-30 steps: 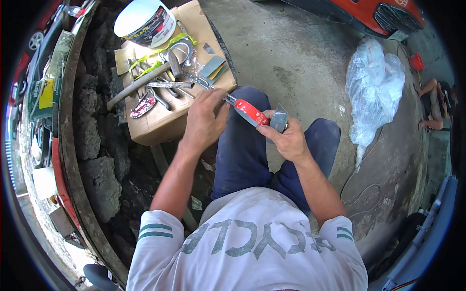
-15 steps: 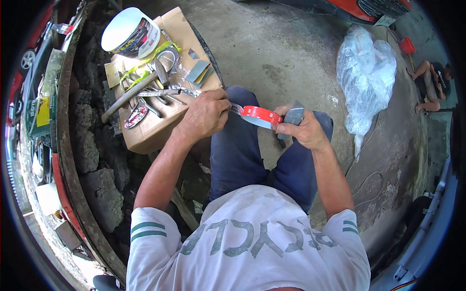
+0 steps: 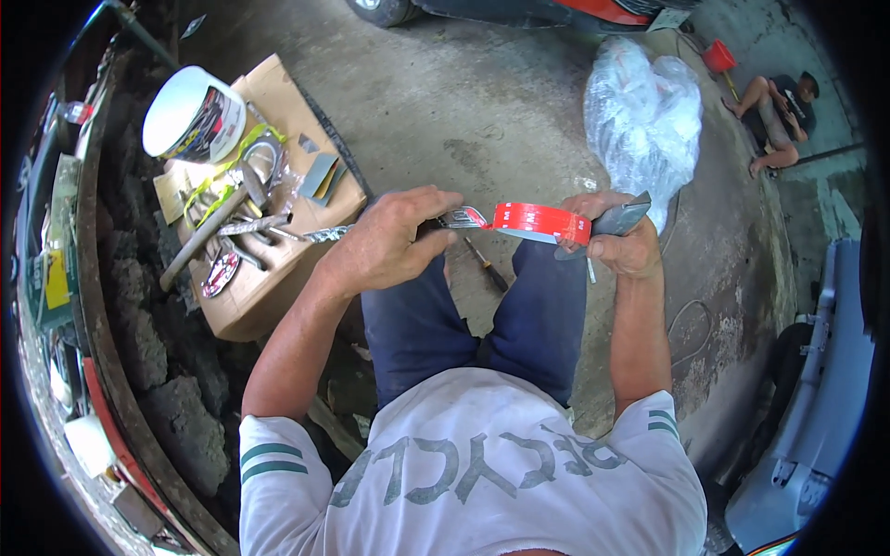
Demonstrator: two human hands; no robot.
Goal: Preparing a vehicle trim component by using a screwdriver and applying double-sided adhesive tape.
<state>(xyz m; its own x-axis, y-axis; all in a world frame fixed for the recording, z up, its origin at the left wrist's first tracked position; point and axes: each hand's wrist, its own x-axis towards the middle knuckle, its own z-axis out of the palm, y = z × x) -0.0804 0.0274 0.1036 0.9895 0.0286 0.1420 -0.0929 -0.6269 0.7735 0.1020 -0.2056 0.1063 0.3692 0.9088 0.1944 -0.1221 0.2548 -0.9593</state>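
My right hand grips a red roll of tape by its right side, with a grey, pointed flat piece in the same grasp. A silver-and-dark strip runs from the roll's left side to my left hand. The left fingers and thumb are closed about this strip. Its other end shows beyond the left wrist, toward a cardboard box. Both hands are held above my knees.
On the box lie a white bucket, a hammer, a folded grey sheet and several tools. A screwdriver lies on the floor between my legs. Bundled clear plastic and a seated person are at the right.
Both hands and the roll have shifted right in the picture. More of the strip shows past the left hand. The view has turned, and the screwdriver between my legs now shows.
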